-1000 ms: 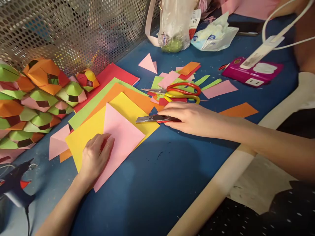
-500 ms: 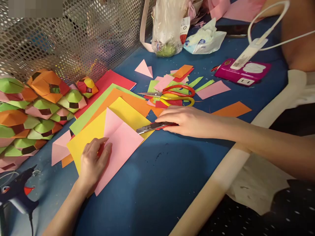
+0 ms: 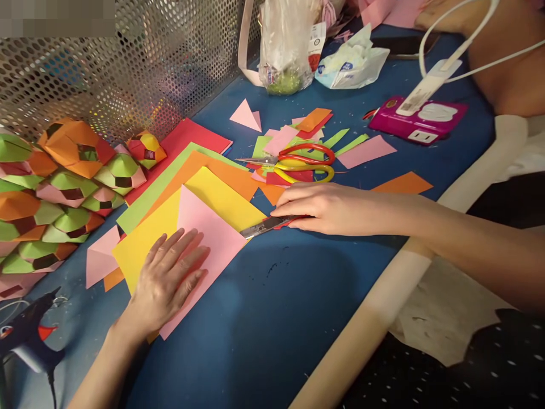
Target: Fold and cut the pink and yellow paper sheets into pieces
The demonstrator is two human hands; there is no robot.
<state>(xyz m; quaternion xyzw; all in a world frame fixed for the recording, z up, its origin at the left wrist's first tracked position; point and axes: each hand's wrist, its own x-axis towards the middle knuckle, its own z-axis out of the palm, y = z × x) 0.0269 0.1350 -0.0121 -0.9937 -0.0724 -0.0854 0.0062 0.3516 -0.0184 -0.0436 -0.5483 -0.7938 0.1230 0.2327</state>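
My left hand (image 3: pixel 168 284) lies flat with outstretched fingers on a folded sheet of pink paper (image 3: pixel 223 236), pressing on its left part. Under the pink sheet is a yellow sheet (image 3: pixel 236 199), with orange paper (image 3: pixel 217 167) and green paper (image 3: pixel 140 204) fanned out behind. In my right hand (image 3: pixel 313 210) is a box cutter (image 3: pixel 260 228) with a metal front and some red at the handle. Its tip meets the right corner of the pink paper. My fingers cover most of the handle. Just beyond this hand lie scissors (image 3: pixel 306 162) with red and yellow handles.
Folded paper modules (image 3: pixel 72 187) are piled at the left, above a glue gun (image 3: pixel 29 335). Paper scraps (image 3: pixel 283 139) surround the scissors. Farther back are a plastic bag (image 3: pixel 283 51), a tissue pack (image 3: pixel 353 62) and a purple packet (image 3: pixel 417 119). Another person's arm (image 3: pixel 502 57) rests at upper right.
My left hand has gone from curled fingers at the pink paper's fold to lying flat and spread on it. The box cutter has shifted slightly right and tilted a little.
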